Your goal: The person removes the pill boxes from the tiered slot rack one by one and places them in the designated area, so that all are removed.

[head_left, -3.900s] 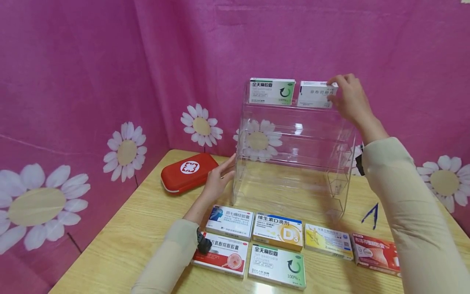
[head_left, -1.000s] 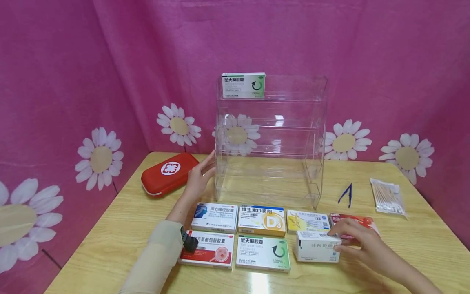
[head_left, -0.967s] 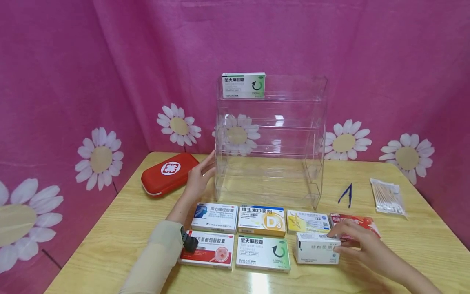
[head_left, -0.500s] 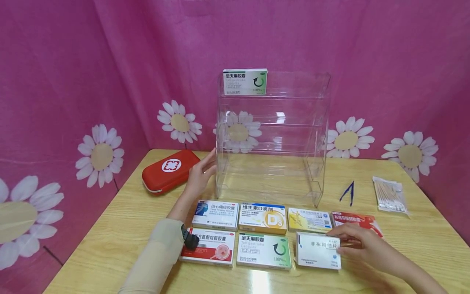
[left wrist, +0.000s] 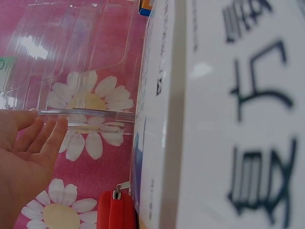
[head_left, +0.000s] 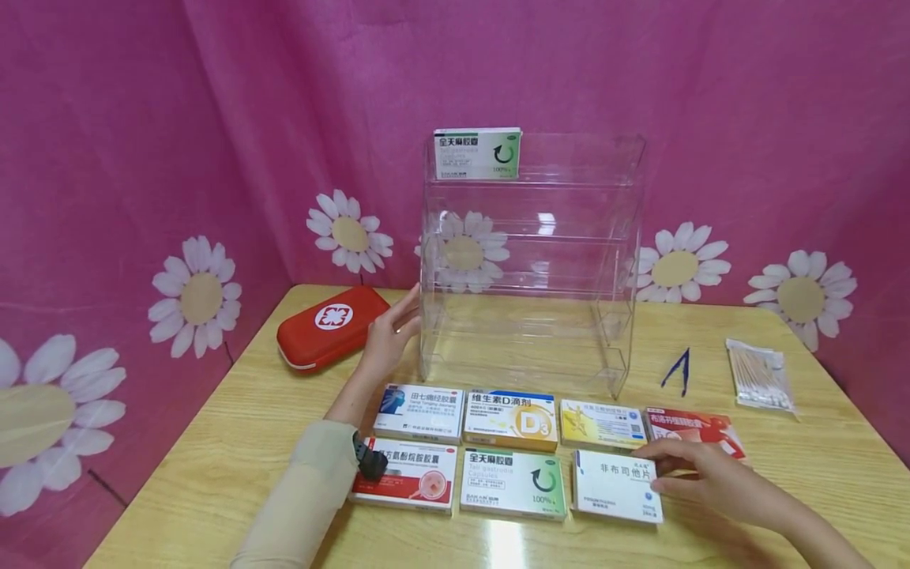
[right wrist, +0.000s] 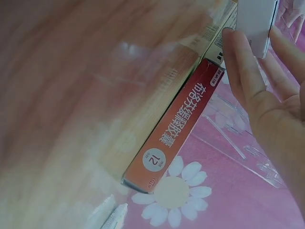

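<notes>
A white medicine box (head_left: 610, 494) lies almost flat at the right end of the front row. My right hand (head_left: 718, 484) pinches its right edge between thumb and fingers; the right wrist view shows the box's pale side (right wrist: 255, 26) between them. Against the left side of the clear acrylic display stand (head_left: 529, 348) rests my left hand (head_left: 386, 341), its fingers straight, as the left wrist view also shows. One green-and-white box (head_left: 478, 155) stands upright at the left of the stand's top tier; the lower tiers hold nothing.
More medicine boxes lie before the stand: a red one (head_left: 697, 431), a yellow one (head_left: 603, 423), an orange vitamin D box (head_left: 510, 420) and several others. Blue tweezers (head_left: 682, 373) and bagged cotton swabs (head_left: 761, 375) lie right, a red zip case (head_left: 330, 328) left.
My right hand has brought the white box down from the stand's top right to the table, then tipped it from upright onto its back. My left hand has stayed at the stand's side.
</notes>
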Action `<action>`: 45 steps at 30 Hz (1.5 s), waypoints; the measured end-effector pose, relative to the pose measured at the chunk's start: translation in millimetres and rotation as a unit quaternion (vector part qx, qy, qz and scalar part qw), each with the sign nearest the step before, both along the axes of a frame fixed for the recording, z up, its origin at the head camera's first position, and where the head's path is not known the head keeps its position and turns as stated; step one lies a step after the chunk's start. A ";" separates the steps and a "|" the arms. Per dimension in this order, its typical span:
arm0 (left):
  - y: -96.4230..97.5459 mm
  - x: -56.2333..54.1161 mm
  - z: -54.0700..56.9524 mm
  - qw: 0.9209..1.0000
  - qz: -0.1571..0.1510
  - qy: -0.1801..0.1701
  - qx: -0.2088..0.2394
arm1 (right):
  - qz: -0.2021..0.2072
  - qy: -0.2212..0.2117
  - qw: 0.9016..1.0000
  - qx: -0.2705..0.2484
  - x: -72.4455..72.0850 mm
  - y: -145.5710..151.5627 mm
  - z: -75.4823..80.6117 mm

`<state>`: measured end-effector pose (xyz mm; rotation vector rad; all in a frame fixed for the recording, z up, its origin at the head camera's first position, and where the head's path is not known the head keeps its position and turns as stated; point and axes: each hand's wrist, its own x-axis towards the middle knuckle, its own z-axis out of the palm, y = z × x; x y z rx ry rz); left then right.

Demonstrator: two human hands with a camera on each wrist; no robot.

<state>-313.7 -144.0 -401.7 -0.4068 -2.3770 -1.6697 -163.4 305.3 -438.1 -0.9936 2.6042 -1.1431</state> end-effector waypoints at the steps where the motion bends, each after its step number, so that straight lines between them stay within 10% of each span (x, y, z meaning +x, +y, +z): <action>1: 0.0 -0.4 0.0 1.000 0.000 0.001 0.002 | -0.001 0.003 1.000 0.000 -0.2 -0.4 0.0; 22: -1.6 -2.2 2.1 1.000 0.003 0.000 0.000 | -0.018 0.173 0.984 0.040 -17.4 -12.7 29.0; 45: -1.2 -2.4 -0.6 1.000 0.014 -0.010 -0.005 | -0.094 0.331 0.939 0.011 -152.2 -104.9 164.0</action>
